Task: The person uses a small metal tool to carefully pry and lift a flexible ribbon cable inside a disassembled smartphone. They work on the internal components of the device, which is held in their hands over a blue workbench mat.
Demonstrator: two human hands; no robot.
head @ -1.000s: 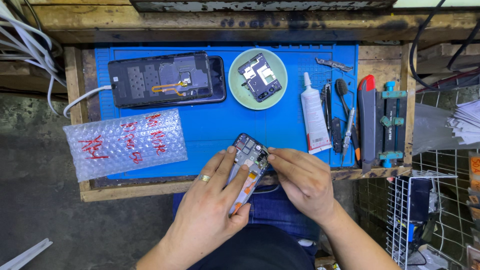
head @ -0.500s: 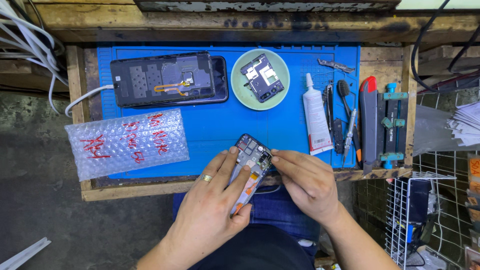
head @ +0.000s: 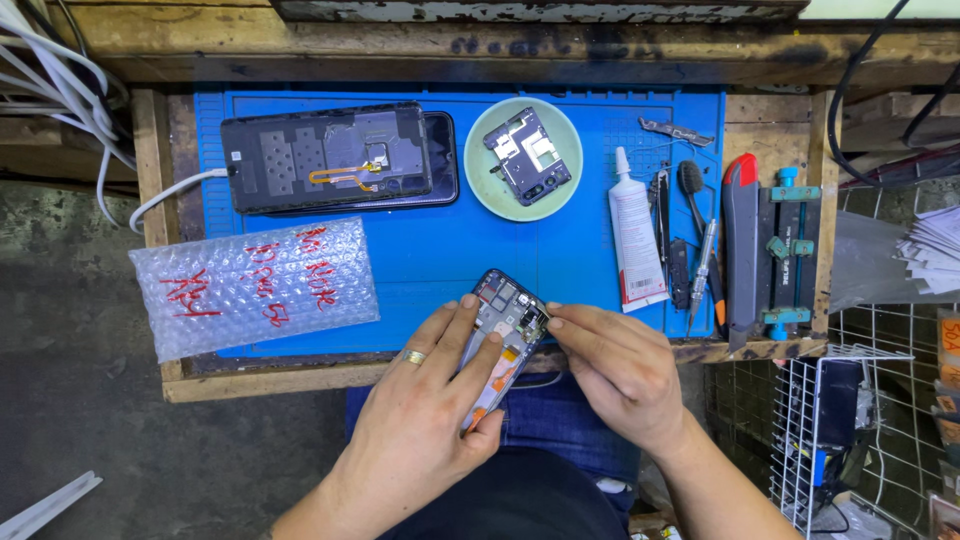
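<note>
My left hand, a ring on one finger, grips an opened phone with its insides showing, tilted over the near edge of the blue work mat. My right hand is beside it, fingertips pinched at the phone's upper right corner; whether they hold a small part cannot be told. On the mat behind lie another opened dark phone with an orange flex cable and a green dish holding a dark board part.
A bubble-wrap bag with red writing lies at the left. A white glue tube, tweezers, a screwdriver, a red-tipped cutter and a teal clamp jig line the right. White cables hang left; a wire rack stands right.
Both hands and the held phone have stayed nearly in place; the right fingertips shifted slightly at the phone's upper corner.
</note>
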